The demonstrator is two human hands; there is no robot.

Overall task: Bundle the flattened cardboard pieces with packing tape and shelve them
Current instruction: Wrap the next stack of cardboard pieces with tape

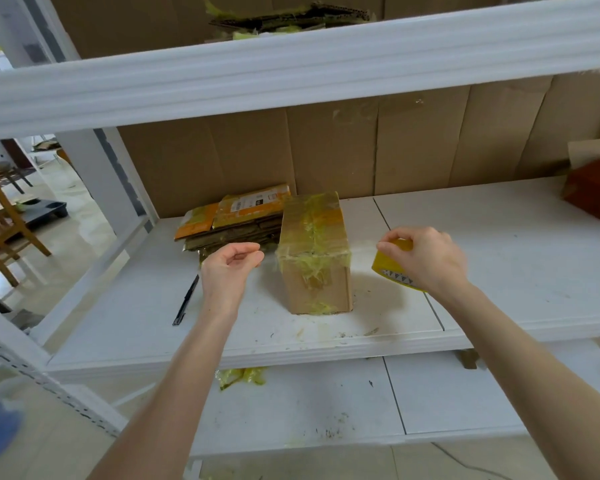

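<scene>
1. Holding the tape roll in your right hand, fingers curled round it, you're just right of the taped-up box. Your left hand is on the box's other side, thumb and fingertips pinched on the end of a thin tape strip that runs over the box between both hands.
2. The flattened cardboard stack lies behind and left of the box, touching it, close to the cardboard back wall.
3. Room-wise, the shelf is open to the right as far as a red-brown box at the far edge. A thin black tool lies left of your left forearm, and the upper beam hangs overhead.
4. The top orange piece of the stack has a printed label, too small to read. The roll's core shows a row of little triangles, no words I can make out.
5. The shelf is white, scuffed and flecked with tape bits. A yellow tape scrap sits on the lower shelf, another taped bundle up top, and a wooden chair off left on a pale floor.
</scene>
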